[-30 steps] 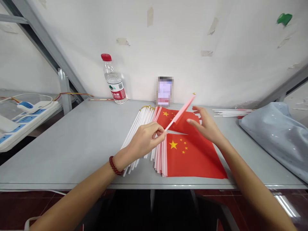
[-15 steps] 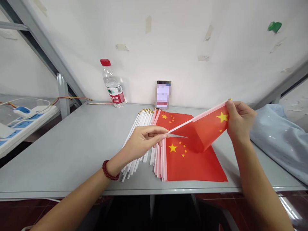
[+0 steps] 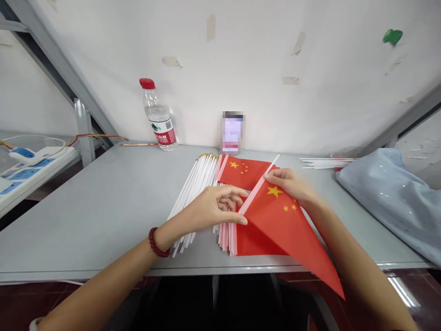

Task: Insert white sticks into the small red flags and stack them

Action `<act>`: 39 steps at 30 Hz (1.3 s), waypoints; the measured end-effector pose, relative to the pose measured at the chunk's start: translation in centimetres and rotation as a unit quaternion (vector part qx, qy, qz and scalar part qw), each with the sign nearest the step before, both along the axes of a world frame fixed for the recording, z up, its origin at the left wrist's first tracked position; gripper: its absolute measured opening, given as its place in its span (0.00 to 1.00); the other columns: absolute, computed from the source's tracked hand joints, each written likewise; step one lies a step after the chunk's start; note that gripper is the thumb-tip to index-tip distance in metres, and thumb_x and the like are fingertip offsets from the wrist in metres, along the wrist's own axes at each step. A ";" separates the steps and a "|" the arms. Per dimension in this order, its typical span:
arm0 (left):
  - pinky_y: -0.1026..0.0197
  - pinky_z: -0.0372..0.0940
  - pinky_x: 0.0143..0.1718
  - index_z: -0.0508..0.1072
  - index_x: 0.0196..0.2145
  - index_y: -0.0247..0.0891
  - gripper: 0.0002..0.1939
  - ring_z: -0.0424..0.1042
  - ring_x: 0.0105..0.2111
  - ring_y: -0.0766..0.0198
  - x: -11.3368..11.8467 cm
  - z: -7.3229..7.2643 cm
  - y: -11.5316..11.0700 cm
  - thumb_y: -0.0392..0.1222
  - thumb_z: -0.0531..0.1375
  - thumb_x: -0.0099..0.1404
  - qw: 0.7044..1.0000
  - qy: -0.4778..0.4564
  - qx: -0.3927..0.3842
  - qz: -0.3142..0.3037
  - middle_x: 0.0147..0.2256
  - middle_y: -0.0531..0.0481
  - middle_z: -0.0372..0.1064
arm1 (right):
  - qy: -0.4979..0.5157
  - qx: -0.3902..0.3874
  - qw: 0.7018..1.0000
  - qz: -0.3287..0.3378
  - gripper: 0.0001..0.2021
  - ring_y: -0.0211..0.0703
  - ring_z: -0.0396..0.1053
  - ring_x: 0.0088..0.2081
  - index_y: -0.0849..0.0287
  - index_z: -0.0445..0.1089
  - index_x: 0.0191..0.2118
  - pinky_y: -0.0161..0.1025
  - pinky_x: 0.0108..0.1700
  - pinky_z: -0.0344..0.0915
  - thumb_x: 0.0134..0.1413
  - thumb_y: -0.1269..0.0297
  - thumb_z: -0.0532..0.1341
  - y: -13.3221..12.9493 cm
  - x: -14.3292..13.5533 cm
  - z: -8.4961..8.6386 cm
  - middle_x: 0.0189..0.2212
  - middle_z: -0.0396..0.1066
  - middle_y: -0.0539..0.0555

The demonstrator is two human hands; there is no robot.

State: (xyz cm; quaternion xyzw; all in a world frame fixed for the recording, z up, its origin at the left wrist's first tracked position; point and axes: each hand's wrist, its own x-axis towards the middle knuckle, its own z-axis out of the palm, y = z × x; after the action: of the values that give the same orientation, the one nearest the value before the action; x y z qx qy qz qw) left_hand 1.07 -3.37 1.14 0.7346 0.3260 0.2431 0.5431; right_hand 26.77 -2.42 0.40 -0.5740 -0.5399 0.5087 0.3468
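Note:
My right hand (image 3: 289, 184) pinches a small red flag (image 3: 292, 230) with yellow stars, near the top of its pale pink sleeve. A white stick with a gold tip (image 3: 279, 154) sticks out above those fingers. My left hand (image 3: 223, 204), thumb and fingers apart, is around the lower end of the sleeve; firm contact does not show. Under the held flag lie stacked red flags (image 3: 248, 171), their pale sleeves toward the left. Beside them, a bundle of gold-tipped white sticks (image 3: 193, 188) lies partly behind my left hand.
A water bottle (image 3: 160, 119) with a red cap stands at the back left, and a phone (image 3: 231, 133) leans on the wall. More white sticks (image 3: 324, 162) lie at the back right by a light-blue cloth-like bundle (image 3: 382, 197). A power strip (image 3: 31, 170) is at far left.
My right hand has moved left with the flag, which now hangs down toward the table's front edge. My left hand has let go of the stick. The stick's gold end now stands out above the sleeve.

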 end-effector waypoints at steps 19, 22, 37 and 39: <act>0.64 0.65 0.27 0.75 0.35 0.32 0.11 0.68 0.22 0.68 -0.7 -0.5 2.4 0.41 0.60 0.56 0.949 -0.060 0.049 0.306 0.23 0.51 0.70 | 0.022 -0.054 0.811 0.582 0.13 0.29 0.59 0.20 0.65 0.70 0.27 0.29 0.23 0.56 0.52 0.59 0.64 -2.5 -2.8 -0.6 0.18 0.66 0.47; 0.66 0.60 0.23 0.74 0.32 0.33 0.09 0.64 0.20 0.70 -2.6 -0.3 4.2 0.39 0.56 0.56 0.930 0.007 0.135 0.343 0.21 0.54 0.67 | -0.001 -0.043 0.807 0.588 0.13 0.30 0.60 0.21 0.65 0.70 0.28 0.29 0.25 0.57 0.53 0.58 0.63 -2.1 -1.6 0.1 0.19 0.67 0.48; 0.62 0.55 0.29 0.69 0.50 0.37 0.21 0.67 0.28 0.60 -4.3 -1.9 5.6 0.46 0.50 0.63 0.865 0.350 0.308 0.186 0.25 0.50 0.67 | -0.010 0.001 0.871 0.492 0.11 0.30 0.55 0.21 0.63 0.70 0.27 0.31 0.27 0.56 0.53 0.60 0.63 -1.9 -1.1 0.4 0.16 0.59 0.44; 0.62 0.55 0.28 0.69 0.51 0.38 0.21 0.68 0.28 0.60 -4.4 -2.0 5.7 0.46 0.50 0.64 0.866 0.354 0.305 0.179 0.25 0.51 0.67 | -0.004 0.005 0.874 0.487 0.10 0.30 0.54 0.21 0.63 0.70 0.27 0.31 0.26 0.56 0.53 0.60 0.63 -1.9 -1.0 0.5 0.16 0.58 0.43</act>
State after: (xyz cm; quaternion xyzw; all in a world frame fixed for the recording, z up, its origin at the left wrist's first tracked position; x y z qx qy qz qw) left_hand -3.36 2.33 -0.88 0.8295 0.5317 0.1467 0.0872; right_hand 25.75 -4.35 0.92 -0.2391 -0.7550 0.6080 0.0558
